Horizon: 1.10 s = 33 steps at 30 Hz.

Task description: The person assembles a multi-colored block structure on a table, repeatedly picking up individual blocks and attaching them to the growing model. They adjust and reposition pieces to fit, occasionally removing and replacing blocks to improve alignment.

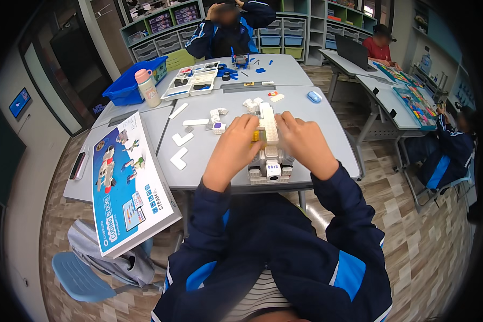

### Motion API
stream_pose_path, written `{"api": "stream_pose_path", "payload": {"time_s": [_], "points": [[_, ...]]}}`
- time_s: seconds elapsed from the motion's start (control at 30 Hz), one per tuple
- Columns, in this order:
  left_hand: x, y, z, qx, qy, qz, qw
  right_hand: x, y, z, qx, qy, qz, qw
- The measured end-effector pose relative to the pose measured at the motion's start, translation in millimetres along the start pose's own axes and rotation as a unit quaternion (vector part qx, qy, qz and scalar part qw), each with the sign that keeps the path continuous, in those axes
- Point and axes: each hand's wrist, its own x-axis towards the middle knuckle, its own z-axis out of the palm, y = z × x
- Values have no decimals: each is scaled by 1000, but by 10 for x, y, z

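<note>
A white building-block model stands on the grey table in front of me, with a long studded white piece along its top and clear wheel-like parts low at its sides. My left hand is closed on its left side, near a yellow block. On the other side my right hand grips the model with bent fingers; its fingertips are partly hidden. Left of the model lie two white L-shaped pieces, a flat white bar and a cube with a purple face.
A large blue-and-white box overhangs the table's left edge. Behind it stand a pink-capped bottle, a blue bin and a white parts tray. Across the table sits a person with raised arms. Further people work at the right.
</note>
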Motion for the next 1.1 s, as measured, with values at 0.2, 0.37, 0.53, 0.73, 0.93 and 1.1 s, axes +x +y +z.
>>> {"api": "stream_pose_path", "payload": {"time_s": [0.2, 0.37, 0.53, 0.73, 0.93, 1.1], "points": [[46, 15, 176, 97, 103, 77, 987, -31, -55, 82, -73, 77, -16, 994], [9, -38, 188, 112, 115, 99, 982, -52, -124, 132, -86, 89, -5, 992], [27, -40, 220, 116, 153, 111, 975, -30, -126, 165, -83, 88, -9, 993], [73, -76, 223, 93, 182, 132, 970, -8, -5, 159, -69, 77, -54, 993], [98, -70, 242, 98, 196, 141, 965, -19, 26, 164, -50, 98, -61, 992], [85, -63, 243, 96, 198, 131, 967, -40, -14, 142, -14, 94, -28, 995]]}}
